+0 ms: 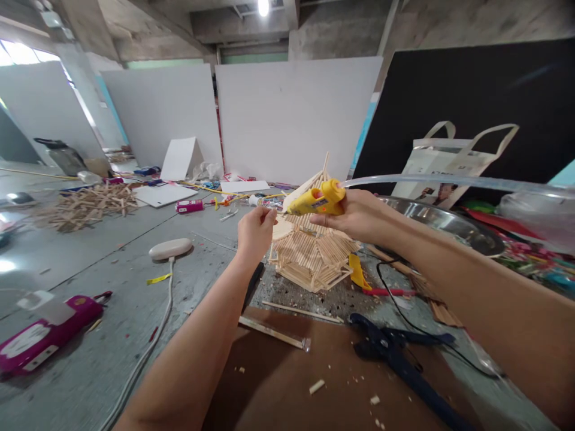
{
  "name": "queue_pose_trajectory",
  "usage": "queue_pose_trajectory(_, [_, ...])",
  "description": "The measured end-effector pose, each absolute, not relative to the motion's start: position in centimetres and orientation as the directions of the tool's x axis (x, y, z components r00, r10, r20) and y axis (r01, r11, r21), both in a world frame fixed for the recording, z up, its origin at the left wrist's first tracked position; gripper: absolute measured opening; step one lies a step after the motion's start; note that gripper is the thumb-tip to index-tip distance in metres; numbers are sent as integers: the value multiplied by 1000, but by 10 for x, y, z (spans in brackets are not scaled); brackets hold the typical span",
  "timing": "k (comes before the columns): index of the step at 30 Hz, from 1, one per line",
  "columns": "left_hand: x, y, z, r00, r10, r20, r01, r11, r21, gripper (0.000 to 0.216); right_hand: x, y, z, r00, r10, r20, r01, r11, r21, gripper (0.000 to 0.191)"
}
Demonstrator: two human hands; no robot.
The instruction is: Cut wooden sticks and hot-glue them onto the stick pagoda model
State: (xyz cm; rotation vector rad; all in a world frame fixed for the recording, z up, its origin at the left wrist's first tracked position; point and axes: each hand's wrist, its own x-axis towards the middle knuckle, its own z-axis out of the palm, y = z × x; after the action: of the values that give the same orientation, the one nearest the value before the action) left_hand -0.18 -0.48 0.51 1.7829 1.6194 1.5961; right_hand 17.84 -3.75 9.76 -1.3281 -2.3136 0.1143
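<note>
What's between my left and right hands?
In the head view, the yellow glue gun, gripped by your right hand; slatted wooden roofing shows below it.

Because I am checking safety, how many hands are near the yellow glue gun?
2: the right hand holds the yellow glue gun; the left hand is close to its nozzle. Both are partly hidden.

**Yellow glue gun [317, 200] held over pale stick model [309, 266]**

The tiered model, built of thin wooden sticks, is set upright on a gray surface [278, 290]; its sloping roof panels [335, 248] are formed of sticks laid side by side. Its upper part is partly hidden by the glue gun, which is tilted slightly nozzle-down toward the left. From its rear, a long clear rod [449, 179] is extended rightward.
</note>
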Motion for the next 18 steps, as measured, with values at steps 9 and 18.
queue_pose_trajectory(9, [-1,-5,6,-221,814,537,551,-350,757,29,176,-40,96,-460,825,327,772,554,-312,37])
queue_pose_trajectory(18, [-2,-5,6,-217,815,537,556,-349,755,29,178,-37,90,-441,818,370,787,551,-280,41])
